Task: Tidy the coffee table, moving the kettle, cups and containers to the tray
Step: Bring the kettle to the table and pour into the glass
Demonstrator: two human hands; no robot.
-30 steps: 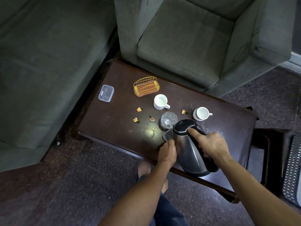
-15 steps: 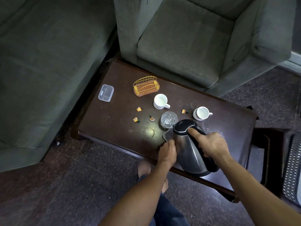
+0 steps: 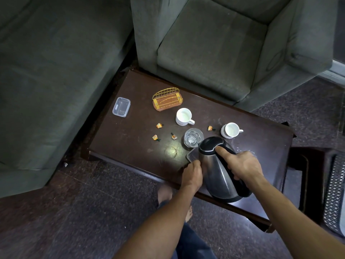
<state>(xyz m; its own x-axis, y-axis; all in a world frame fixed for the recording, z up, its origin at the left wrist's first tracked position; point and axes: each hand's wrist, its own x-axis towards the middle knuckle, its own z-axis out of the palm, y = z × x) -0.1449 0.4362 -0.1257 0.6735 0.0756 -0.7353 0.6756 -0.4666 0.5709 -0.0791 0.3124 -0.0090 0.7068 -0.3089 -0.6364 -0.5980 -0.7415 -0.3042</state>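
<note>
Right hand (image 3: 244,165) fingers wrap the kettle (image 3: 214,165) handle; left hand (image 3: 192,173) fingers grip the container (image 3: 192,155) edge. Best lift the kettle level, clearing the glass (image 3: 193,137) and table (image 3: 130,139).

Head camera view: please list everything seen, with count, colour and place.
coffee table: 1, dark brown, centre
kettle: 1, steel and black, table's near edge
cups: 2, white, behind the kettle
glass: 1, clear, beside the kettle's lid
containers: 2, clear, one far left, one partly hidden by the kettle
wire holder: 1, gold, far side
small pieces: 4, orange, mid-table
sofa: 1, grey-green, left
armchair: 1, grey-green, behind the table
left hand: 1, holds the near container's edge
right hand: 1, grips the kettle's handle
</note>
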